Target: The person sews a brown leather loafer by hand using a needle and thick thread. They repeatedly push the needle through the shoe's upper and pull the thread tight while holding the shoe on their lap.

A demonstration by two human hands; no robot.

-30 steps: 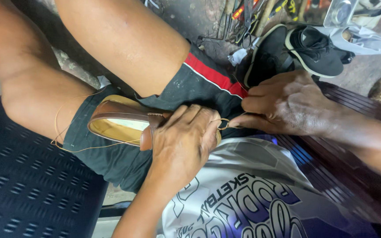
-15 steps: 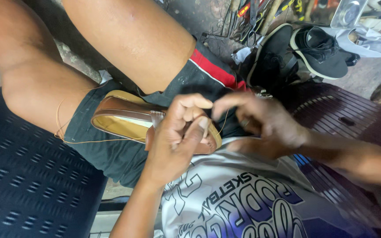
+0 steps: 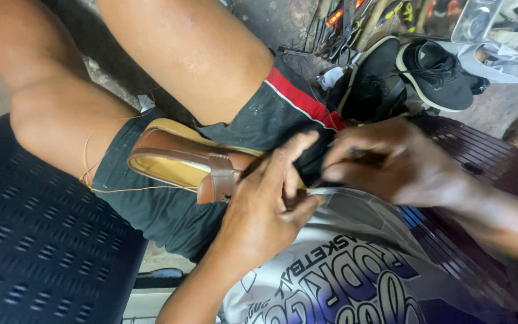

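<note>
Both hands work a brown sandal (image 3: 181, 159) on the lap: left (image 3: 265, 207) grips it, right (image 3: 391, 159) pinches closed, contents unclear.

The left hand (image 3: 265, 207) comes up from below, palm down, fingers stretched forward and thumb tucked toward the right. The right hand (image 3: 391, 162) reaches in from the right, forearm angled down, its fingers curled and pinched together, its fingertips just beside the left hand's.
</note>
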